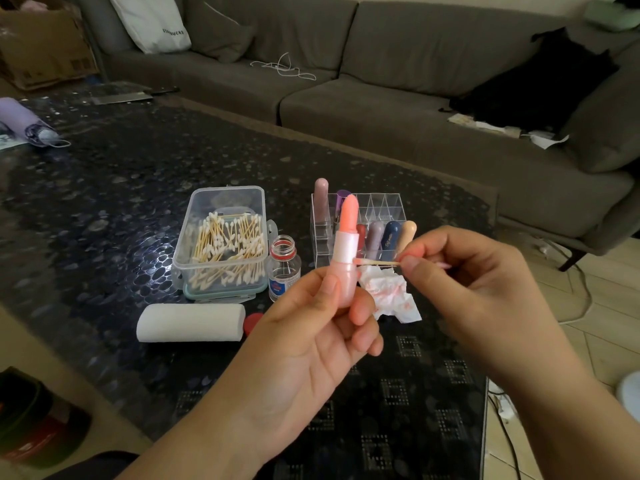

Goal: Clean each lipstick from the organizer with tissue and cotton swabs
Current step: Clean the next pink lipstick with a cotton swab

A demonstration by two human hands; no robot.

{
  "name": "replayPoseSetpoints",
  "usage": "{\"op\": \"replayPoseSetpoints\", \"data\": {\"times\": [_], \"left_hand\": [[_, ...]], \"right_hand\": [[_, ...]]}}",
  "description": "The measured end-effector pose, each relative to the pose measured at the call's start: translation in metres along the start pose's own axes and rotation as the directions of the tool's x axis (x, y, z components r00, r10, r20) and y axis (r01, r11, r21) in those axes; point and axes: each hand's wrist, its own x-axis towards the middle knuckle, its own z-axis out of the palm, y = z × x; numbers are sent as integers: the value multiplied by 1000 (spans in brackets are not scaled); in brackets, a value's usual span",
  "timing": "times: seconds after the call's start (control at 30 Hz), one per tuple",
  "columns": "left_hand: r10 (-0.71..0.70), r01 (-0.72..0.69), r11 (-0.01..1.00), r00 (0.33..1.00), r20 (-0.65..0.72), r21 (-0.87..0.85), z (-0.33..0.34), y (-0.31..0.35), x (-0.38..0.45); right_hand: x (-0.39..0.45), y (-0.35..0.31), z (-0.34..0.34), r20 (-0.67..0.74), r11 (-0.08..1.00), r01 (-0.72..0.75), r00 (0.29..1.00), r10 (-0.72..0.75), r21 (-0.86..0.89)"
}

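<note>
Pink lipstick (pixel 346 258), bullet wound up, gripped upright in the left hand (pixel 311 341). Right hand (pixel 460 271) pinches a cotton swab (pixel 375 262), tip touching the collar (best to roll it lightly round the rim, away from the bullet). Behind: stained tissue (pixel 391 296), clear organizer (pixel 377 216), one tube's script unreadable. Farthest, a white bag (pixel 152 22) reading "STARBUCKS".

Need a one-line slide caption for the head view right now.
Left hand holds an open pink lipstick upright while right hand pinches a cotton swab against its collar.
</note>
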Motion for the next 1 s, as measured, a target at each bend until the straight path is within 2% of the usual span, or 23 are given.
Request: {"op": "replayPoseSetpoints", "data": {"times": [0.17, 0.4, 0.5, 0.63, 0.77, 0.9, 1.0], "left_hand": [[-6, 6, 1000, 1000, 27, 16, -2, -4, 2], [-65, 67, 997, 996, 60, -41, -3, -3, 2], [-87, 97, 991, 990, 114, -88, -3, -1, 2], [-118, 148, 978, 974, 192, -150, -6, -1, 3], [-102, 116, 988, 985, 136, -105, -5, -3, 1], [-68, 72, 996, 995, 69, -56, -2, -5, 1], [-37, 40, 999, 995, 95, -28, -5, -7, 2]], "right_hand": [[-1, -3, 5, 47, 999, 37, 998, -35, -25], [2, 4, -3, 27, 999, 30, 999, -31, 18], [0, 3, 1, 63, 996, 24, 998, -30, 80], [1, 0, -2, 43, 998, 39, 998, -41, 39], [2, -2, -4, -24, 997, 66, 998, -66, 33], [-1, -2, 0, 28, 994, 112, 993, -112, 0], [-1, -2, 1, 5, 993, 115, 993, -115, -12]]}}
